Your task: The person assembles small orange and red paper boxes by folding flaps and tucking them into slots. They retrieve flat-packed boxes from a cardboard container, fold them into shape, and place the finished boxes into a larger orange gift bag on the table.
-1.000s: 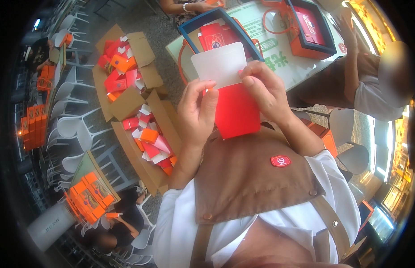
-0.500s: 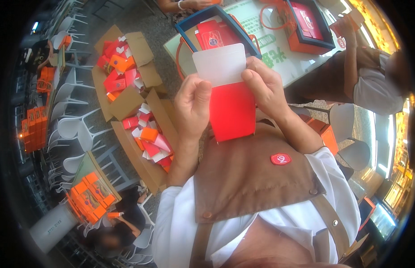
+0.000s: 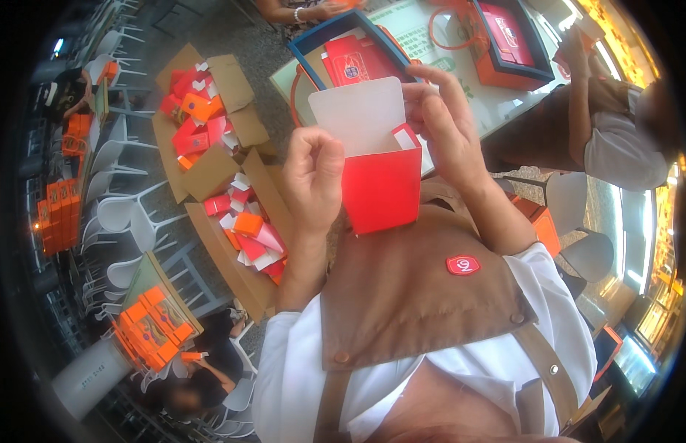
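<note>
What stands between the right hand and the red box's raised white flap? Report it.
Nothing visible stands between the right hand and the raised white flap of the red box; the hand is close by the flap's right edge.

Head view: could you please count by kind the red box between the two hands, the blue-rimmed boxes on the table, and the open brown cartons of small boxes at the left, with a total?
Red box: 1
Blue-rimmed boxes: 2
Open brown cartons: 2
Total: 5
</note>
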The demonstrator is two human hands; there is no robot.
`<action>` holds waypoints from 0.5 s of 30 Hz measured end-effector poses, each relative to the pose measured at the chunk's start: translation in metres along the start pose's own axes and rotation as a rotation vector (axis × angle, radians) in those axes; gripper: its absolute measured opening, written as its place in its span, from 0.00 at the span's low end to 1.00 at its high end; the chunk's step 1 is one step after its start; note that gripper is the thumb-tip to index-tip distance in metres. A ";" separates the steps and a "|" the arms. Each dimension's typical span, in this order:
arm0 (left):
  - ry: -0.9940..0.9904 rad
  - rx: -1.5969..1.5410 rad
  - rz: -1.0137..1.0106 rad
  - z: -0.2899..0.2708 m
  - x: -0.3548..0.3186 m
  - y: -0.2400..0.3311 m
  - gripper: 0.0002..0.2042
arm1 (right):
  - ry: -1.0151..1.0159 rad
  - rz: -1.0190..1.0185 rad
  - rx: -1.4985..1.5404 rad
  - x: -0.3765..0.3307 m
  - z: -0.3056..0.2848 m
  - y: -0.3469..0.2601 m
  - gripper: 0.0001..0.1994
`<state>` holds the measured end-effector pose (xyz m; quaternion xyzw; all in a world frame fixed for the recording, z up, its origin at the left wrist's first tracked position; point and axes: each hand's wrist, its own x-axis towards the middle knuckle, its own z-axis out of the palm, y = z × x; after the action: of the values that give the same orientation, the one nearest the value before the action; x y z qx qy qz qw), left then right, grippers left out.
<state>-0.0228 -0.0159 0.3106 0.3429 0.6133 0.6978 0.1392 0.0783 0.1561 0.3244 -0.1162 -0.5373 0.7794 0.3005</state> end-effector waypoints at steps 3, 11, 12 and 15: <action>0.031 -0.107 -0.034 0.009 0.002 0.005 0.10 | -0.108 -0.034 -0.240 0.016 -0.004 -0.005 0.14; -0.035 -0.343 -0.239 0.003 0.036 0.023 0.17 | -0.134 -0.059 -0.314 0.021 -0.004 -0.002 0.08; -0.051 -0.319 -0.226 0.003 0.038 0.022 0.16 | -0.132 -0.049 -0.295 0.021 -0.002 -0.003 0.08; -0.102 -0.249 -0.196 0.003 0.040 0.018 0.13 | -0.129 -0.086 -0.271 0.020 -0.001 -0.002 0.07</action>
<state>-0.0458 0.0068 0.3398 0.2964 0.5446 0.7333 0.2790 0.0634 0.1692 0.3288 -0.0821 -0.6602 0.6921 0.2801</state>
